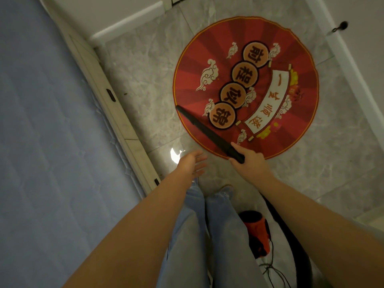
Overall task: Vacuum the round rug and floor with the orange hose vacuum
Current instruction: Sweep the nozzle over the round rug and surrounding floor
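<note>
- the right hand (250,161) is wrapped round the near end of a long black nozzle (207,133), thumb laid along its top
- the nozzle slants away to the left over the rug (246,88), its tip at the rug's left edge, beside the lowest of four round character patches
- the rug is round and red with a yellow rim, lying on the grey marbled floor (145,80), with a white scroll and cloud shapes printed across it
- the left hand (192,163) hangs in the air above the floor, fingers straight and loosely spread, holding nothing, just left of the rug's near edge
- the vacuum (256,231), orange with a black top, stands on the floor by the person's right leg in pale jeans (191,235)
- a dark hose (291,235) curves round behind the vacuum, under the right forearm
- thin black cord (272,269) lies tangled on the floor near the vacuum
- a bed (41,142) with a pale blue mattress and a light frame runs along the left
</note>
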Action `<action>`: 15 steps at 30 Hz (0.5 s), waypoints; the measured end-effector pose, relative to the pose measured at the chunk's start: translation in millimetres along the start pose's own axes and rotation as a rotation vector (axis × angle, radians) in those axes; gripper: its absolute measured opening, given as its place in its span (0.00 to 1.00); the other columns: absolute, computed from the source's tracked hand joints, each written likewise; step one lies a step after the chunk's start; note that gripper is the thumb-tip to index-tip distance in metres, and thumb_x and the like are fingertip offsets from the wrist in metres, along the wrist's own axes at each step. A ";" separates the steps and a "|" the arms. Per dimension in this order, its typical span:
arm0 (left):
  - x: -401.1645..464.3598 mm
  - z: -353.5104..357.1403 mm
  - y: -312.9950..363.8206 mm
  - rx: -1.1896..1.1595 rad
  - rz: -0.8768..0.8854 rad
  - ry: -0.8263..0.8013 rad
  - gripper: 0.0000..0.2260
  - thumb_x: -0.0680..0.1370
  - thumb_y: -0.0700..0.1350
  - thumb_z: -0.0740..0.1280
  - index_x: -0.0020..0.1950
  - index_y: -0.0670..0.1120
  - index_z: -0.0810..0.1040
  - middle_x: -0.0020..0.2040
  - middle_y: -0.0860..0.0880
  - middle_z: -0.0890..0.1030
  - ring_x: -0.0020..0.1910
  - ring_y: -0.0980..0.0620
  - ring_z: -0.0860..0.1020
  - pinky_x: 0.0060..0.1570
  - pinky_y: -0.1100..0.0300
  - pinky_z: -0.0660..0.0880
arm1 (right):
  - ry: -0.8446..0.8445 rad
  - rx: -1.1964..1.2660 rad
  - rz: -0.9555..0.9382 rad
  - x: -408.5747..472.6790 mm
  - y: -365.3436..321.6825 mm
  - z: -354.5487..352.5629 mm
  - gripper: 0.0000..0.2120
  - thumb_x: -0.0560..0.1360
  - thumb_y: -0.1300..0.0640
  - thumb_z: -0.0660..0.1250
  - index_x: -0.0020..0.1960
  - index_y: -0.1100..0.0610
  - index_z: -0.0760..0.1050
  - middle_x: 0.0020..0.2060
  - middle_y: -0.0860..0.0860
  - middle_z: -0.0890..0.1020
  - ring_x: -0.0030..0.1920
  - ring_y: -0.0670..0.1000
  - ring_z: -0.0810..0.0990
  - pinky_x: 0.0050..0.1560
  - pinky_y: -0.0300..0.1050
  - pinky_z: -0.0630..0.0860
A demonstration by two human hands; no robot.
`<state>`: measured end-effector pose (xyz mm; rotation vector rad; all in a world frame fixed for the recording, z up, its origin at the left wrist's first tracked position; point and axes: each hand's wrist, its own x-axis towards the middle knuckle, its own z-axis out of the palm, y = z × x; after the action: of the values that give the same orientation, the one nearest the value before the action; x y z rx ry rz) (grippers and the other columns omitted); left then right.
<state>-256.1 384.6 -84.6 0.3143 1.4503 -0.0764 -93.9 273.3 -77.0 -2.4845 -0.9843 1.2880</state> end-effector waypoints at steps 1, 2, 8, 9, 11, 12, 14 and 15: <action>-0.4 -2.1 -1.0 -0.009 0.000 0.001 0.15 0.82 0.46 0.59 0.65 0.44 0.76 0.57 0.48 0.81 0.47 0.51 0.80 0.46 0.57 0.75 | 0.020 -0.006 -0.010 8.0 -4.7 -3.1 0.28 0.79 0.50 0.67 0.78 0.45 0.65 0.55 0.54 0.84 0.54 0.58 0.81 0.55 0.50 0.80; -0.3 -4.3 -1.9 -0.020 0.000 0.002 0.15 0.82 0.46 0.59 0.65 0.44 0.76 0.58 0.47 0.81 0.48 0.51 0.80 0.46 0.58 0.76 | 0.038 0.011 -0.012 16.2 -9.7 -4.8 0.29 0.79 0.49 0.67 0.78 0.45 0.65 0.54 0.54 0.84 0.54 0.59 0.81 0.54 0.51 0.80; 4.5 -18.7 -9.5 -0.051 -0.015 -0.009 0.14 0.81 0.46 0.61 0.65 0.45 0.77 0.50 0.50 0.83 0.46 0.52 0.81 0.47 0.57 0.76 | 0.023 0.075 0.041 39.6 -27.4 3.0 0.30 0.78 0.47 0.65 0.79 0.42 0.61 0.56 0.57 0.82 0.54 0.64 0.80 0.52 0.60 0.81; 5.6 -20.8 -9.9 -0.054 -0.014 -0.007 0.14 0.81 0.46 0.61 0.65 0.45 0.77 0.49 0.51 0.83 0.46 0.52 0.81 0.48 0.57 0.76 | 0.017 0.064 0.046 32.7 -26.5 7.3 0.30 0.79 0.48 0.66 0.79 0.42 0.61 0.56 0.57 0.82 0.54 0.63 0.81 0.53 0.59 0.81; 8.4 -24.0 -9.2 -0.057 -0.011 -0.010 0.14 0.81 0.46 0.61 0.65 0.45 0.77 0.48 0.51 0.83 0.47 0.51 0.81 0.50 0.56 0.76 | 0.026 0.042 0.037 9.8 -23.6 16.1 0.30 0.79 0.50 0.66 0.79 0.45 0.62 0.56 0.57 0.83 0.52 0.61 0.82 0.54 0.56 0.81; 9.5 -24.7 -8.4 -0.057 -0.010 -0.012 0.14 0.81 0.46 0.61 0.65 0.45 0.77 0.49 0.51 0.83 0.47 0.51 0.81 0.50 0.55 0.77 | 0.029 0.036 0.028 -2.1 -22.4 19.0 0.30 0.79 0.50 0.66 0.79 0.45 0.62 0.55 0.57 0.84 0.50 0.60 0.82 0.52 0.56 0.81; 11.5 -25.2 -5.8 -0.053 -0.012 -0.021 0.14 0.81 0.45 0.60 0.65 0.44 0.77 0.50 0.50 0.83 0.48 0.50 0.81 0.49 0.56 0.77 | 0.051 0.047 0.014 -11.4 -18.8 22.3 0.29 0.80 0.50 0.66 0.79 0.45 0.63 0.54 0.56 0.84 0.48 0.59 0.82 0.49 0.55 0.81; 12.9 -25.1 -4.0 -0.052 -0.013 -0.024 0.15 0.82 0.45 0.59 0.65 0.44 0.77 0.52 0.49 0.83 0.50 0.49 0.81 0.48 0.56 0.76 | 0.069 0.051 0.016 -6.3 -18.1 22.4 0.29 0.80 0.49 0.66 0.79 0.45 0.63 0.54 0.56 0.84 0.49 0.59 0.82 0.49 0.54 0.81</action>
<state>-279.5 388.9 -100.1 0.2607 1.4288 -0.0532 -122.5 280.1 -78.6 -2.4854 -0.9063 1.2071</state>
